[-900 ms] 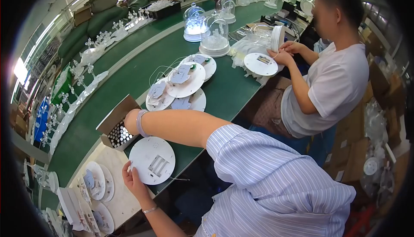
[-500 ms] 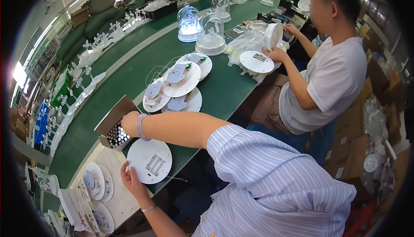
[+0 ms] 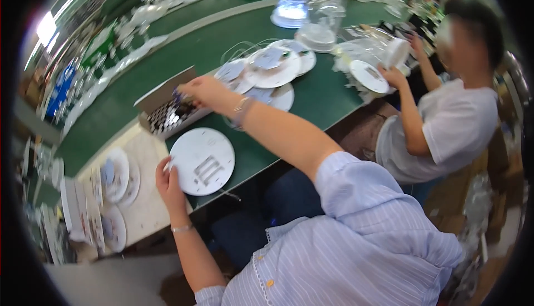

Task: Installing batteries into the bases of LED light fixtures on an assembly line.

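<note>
My left hand (image 3: 172, 186) grips the left rim of a white round base (image 3: 203, 153), its fingers closed on the edge. The base lies at the table's front edge, its rectangular battery compartment facing up, and a thin cable comes out from under it. Above an open cardboard box (image 3: 192, 118) of upright batteries (image 3: 162, 118), my right hand (image 3: 206, 93) is closed in a pinch. Small bluish cylinders, which look like batteries (image 3: 178, 93), show at its fingertips; how many is blurred.
Several white discs with grey boards and wires (image 3: 272, 69) lie behind my right forearm. More discs (image 3: 115, 175) rest on the pale board at left. Clear domes, one lit, stand farther back. At right a co-worker (image 3: 456, 105) handles a dome and a white disc (image 3: 369, 77).
My right hand has lifted up out of the battery box, bluish cylinders now at its fingertips. My left hand still holds the base. The whole view has shifted.
</note>
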`<action>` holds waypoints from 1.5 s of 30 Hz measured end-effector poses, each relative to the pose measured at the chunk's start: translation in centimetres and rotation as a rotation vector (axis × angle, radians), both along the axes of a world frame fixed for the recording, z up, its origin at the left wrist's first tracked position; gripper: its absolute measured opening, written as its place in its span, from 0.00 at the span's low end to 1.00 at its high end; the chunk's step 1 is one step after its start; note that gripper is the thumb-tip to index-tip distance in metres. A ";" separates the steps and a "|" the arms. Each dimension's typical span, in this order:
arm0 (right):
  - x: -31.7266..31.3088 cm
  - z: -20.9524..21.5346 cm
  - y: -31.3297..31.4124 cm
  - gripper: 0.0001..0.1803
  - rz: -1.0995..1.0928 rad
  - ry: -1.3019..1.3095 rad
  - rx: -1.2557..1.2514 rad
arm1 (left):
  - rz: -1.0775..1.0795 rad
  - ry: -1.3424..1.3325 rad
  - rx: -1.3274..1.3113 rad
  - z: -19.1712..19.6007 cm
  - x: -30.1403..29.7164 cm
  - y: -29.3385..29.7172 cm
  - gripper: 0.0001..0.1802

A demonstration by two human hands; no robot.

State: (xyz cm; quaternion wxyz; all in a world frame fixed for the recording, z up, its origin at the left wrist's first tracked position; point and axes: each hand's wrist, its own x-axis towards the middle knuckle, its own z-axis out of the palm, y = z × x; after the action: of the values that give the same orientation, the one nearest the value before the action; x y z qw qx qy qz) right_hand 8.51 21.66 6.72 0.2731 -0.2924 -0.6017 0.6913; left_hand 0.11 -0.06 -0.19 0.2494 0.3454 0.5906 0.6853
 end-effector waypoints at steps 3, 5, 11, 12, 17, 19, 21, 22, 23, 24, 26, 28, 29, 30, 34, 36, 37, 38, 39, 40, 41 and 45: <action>2.4 0.4 -1.6 0.10 0.188 0.462 -0.666 | 0.010 -0.034 -0.001 0.3 0.3 0.1 0.13; 3.7 -1.6 -1.4 0.11 0.486 0.634 -0.923 | -0.006 -0.040 -0.005 0.6 0.6 0.1 0.13; 6.0 -2.8 -3.4 0.14 0.591 0.700 -1.147 | 0.024 -0.067 -0.042 0.6 1.1 0.0 0.14; 6.1 -2.5 -3.5 0.15 0.598 0.683 -1.168 | 0.055 -0.056 -0.058 0.8 1.3 0.1 0.14; 8.0 -2.0 -4.2 0.09 0.440 0.616 -1.083 | 0.096 -0.154 -0.005 0.8 3.1 0.7 0.14; 8.8 -1.4 -4.8 0.08 0.390 0.567 -1.038 | 0.117 -0.163 0.033 0.7 3.8 1.3 0.13; 9.6 -1.8 -5.0 0.08 0.423 0.610 -1.048 | 0.117 -0.150 0.024 0.3 3.9 1.4 0.13; 9.9 -2.1 -5.0 0.08 0.451 0.663 -1.055 | 0.105 -0.131 0.011 0.2 3.9 1.4 0.12; 10.1 -2.4 -5.0 0.09 0.467 0.695 -1.087 | 0.092 -0.111 -0.001 0.1 3.9 1.4 0.12; 10.3 -2.4 -5.2 0.10 0.455 0.698 -1.110 | 0.092 -0.116 0.006 -0.1 3.9 1.3 0.12; 10.5 -2.4 -5.4 0.11 0.440 0.701 -1.193 | 0.061 -0.095 0.058 -0.5 3.8 1.0 0.10; 10.4 -2.4 -5.4 0.11 0.455 0.711 -1.222 | 0.061 -0.133 0.090 -0.1 4.1 1.0 0.09; 10.4 -2.3 -5.3 0.11 0.472 0.725 -1.257 | 0.040 -0.114 0.071 -0.2 3.9 0.9 0.09; 10.4 -2.5 -5.2 0.10 0.474 0.718 -1.242 | 0.021 -0.095 0.048 -0.2 3.8 0.7 0.08; 10.3 -2.7 -4.9 0.09 0.505 0.687 -1.158 | 0.060 -0.081 0.048 0.1 4.3 1.0 0.08; 10.4 -2.3 -5.2 0.09 0.418 0.656 -1.096 | 0.088 -0.123 0.088 0.1 4.4 1.1 0.08; 10.3 -2.3 -5.3 0.09 0.413 0.648 -1.102 | 0.091 -0.132 0.084 0.1 4.4 1.0 0.08; 10.2 -2.3 -5.3 0.09 0.413 0.670 -1.140 | 0.086 -0.103 0.061 0.0 4.3 0.8 0.08; 10.1 -2.2 -5.3 0.09 0.411 0.694 -1.177 | 0.079 -0.073 0.040 0.0 4.2 0.8 0.08; 10.0 -2.2 -5.2 0.10 0.433 0.715 -1.222 | 0.075 -0.091 0.060 0.0 4.3 0.9 0.08; 10.0 -2.2 -5.3 0.10 0.429 0.708 -1.225 | 0.076 -0.098 0.057 0.1 4.3 0.9 0.08; 9.8 -1.7 -5.7 0.12 0.374 0.667 -1.361 | 0.090 -0.064 0.060 0.2 4.4 0.9 0.06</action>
State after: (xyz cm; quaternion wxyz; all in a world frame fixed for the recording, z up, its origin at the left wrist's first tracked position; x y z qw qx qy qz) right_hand 18.27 15.99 5.00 0.0789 -0.0659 0.0296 0.9943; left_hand 4.56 0.80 0.05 0.2266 0.3035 0.5767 0.7239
